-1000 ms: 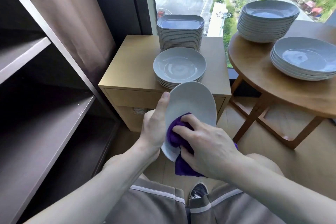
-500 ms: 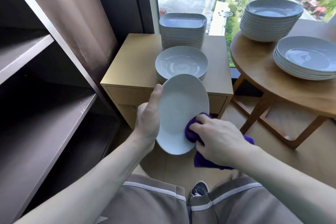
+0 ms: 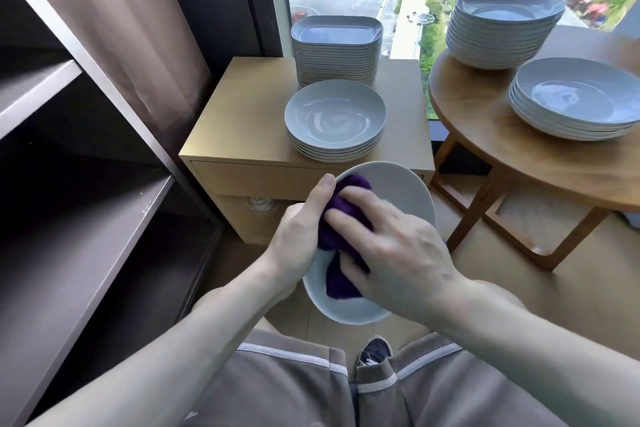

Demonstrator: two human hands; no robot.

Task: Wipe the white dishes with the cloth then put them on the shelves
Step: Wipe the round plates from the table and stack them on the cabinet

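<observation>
A white round dish (image 3: 398,191) is held tilted in front of my knees. My left hand (image 3: 301,232) grips its left rim, thumb on the inside near the top. My right hand (image 3: 391,246) presses a purple cloth (image 3: 341,218) against the dish's inner face, fingers spread over the cloth. A fold of the cloth hangs down toward the lower rim. The dark shelves (image 3: 86,246) stand at my left, and nothing shows on the boards in view.
A low wooden cabinet (image 3: 242,135) ahead carries a stack of round dishes (image 3: 336,121) and a taller stack of square dishes (image 3: 337,48). A round wooden table (image 3: 485,135) at right bears two more dish stacks (image 3: 575,100) (image 3: 505,31). A window lies behind.
My right hand has carried the cloth from the dish's lower right edge up to its upper left, next to my left thumb. The dish sits a little lower in view.
</observation>
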